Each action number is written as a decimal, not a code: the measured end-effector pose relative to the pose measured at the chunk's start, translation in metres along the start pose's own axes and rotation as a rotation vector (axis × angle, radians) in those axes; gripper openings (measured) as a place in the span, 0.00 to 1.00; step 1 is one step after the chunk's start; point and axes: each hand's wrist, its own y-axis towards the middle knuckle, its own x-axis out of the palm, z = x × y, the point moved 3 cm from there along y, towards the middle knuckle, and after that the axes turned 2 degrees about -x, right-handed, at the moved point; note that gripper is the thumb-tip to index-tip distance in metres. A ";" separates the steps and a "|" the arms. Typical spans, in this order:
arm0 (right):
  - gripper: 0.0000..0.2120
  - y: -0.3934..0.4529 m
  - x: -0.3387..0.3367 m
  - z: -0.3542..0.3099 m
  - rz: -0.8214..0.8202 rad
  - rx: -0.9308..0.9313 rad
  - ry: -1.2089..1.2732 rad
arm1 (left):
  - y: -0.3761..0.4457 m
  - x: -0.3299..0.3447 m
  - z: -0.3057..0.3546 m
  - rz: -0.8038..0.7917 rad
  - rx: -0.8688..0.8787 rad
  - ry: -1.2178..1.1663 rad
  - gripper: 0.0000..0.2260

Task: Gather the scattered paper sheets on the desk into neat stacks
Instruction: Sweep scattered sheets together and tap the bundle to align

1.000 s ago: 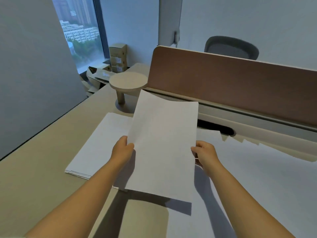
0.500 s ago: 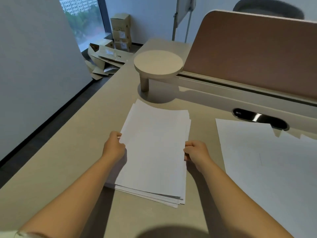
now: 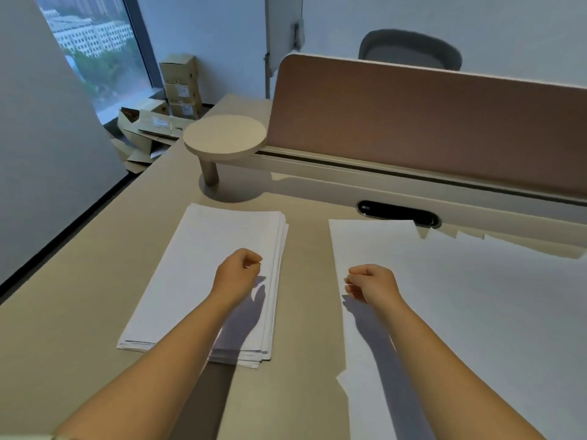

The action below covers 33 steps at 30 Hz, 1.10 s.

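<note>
A stack of white paper sheets lies on the beige desk, left of centre, its right and near edges slightly fanned. My left hand hovers over the stack's right half with fingers curled and nothing in it. To the right, loose white sheets overlap and cover the desk out to the frame edge. My right hand is over the left edge of those sheets, fingers curled, holding nothing; its shadow falls on the paper.
A small round shelf on a post stands behind the stack. A brown divider panel runs along the desk's back, with a dark cable slot below it. Cardboard boxes sit by the window; a grey chair is behind the divider.
The sheet held up in both hands was laid on the stack. Both hands have let go and shifted right, the right one now over the loose sheets.
</note>
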 end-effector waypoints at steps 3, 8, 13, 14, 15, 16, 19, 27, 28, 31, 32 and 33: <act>0.08 -0.011 -0.064 0.011 0.040 -0.019 0.018 | -0.027 0.050 0.030 -0.079 0.046 -0.025 0.08; 0.04 -0.033 -0.166 0.047 0.088 0.014 0.039 | -0.082 0.140 0.063 -0.179 0.082 -0.037 0.03; 0.09 -0.048 -0.256 0.093 0.158 0.027 -0.065 | -0.127 0.217 0.064 -0.220 0.059 0.094 0.12; 0.14 -0.050 -0.271 0.103 0.171 0.033 -0.096 | -0.132 0.227 0.062 -0.215 0.045 0.144 0.15; 0.17 -0.049 -0.285 0.114 0.188 0.042 -0.125 | -0.134 0.235 0.060 -0.200 0.033 0.227 0.17; 0.20 -0.049 -0.298 0.124 0.206 0.055 -0.156 | -0.135 0.242 0.058 -0.183 0.027 0.338 0.19; 0.26 -0.044 -0.331 0.154 0.266 0.083 -0.440 | -0.136 0.255 0.053 -0.158 0.002 0.615 0.27; 0.24 -0.037 -0.352 0.172 0.352 0.212 -0.609 | -0.131 0.259 0.050 -0.081 -0.125 0.812 0.36; 0.23 -0.035 -0.351 0.171 0.355 0.216 -0.579 | -0.130 0.259 0.051 -0.086 -0.137 0.820 0.38; 0.31 -0.029 -0.350 0.166 0.343 0.227 -0.501 | -0.127 0.261 0.055 -0.128 -0.183 0.787 0.37; 0.33 -0.026 -0.348 0.166 0.334 0.221 -0.447 | -0.127 0.263 0.057 -0.147 -0.190 0.774 0.35; 0.33 -0.024 -0.345 0.165 0.330 0.220 -0.358 | -0.128 0.264 0.057 -0.159 -0.196 0.764 0.32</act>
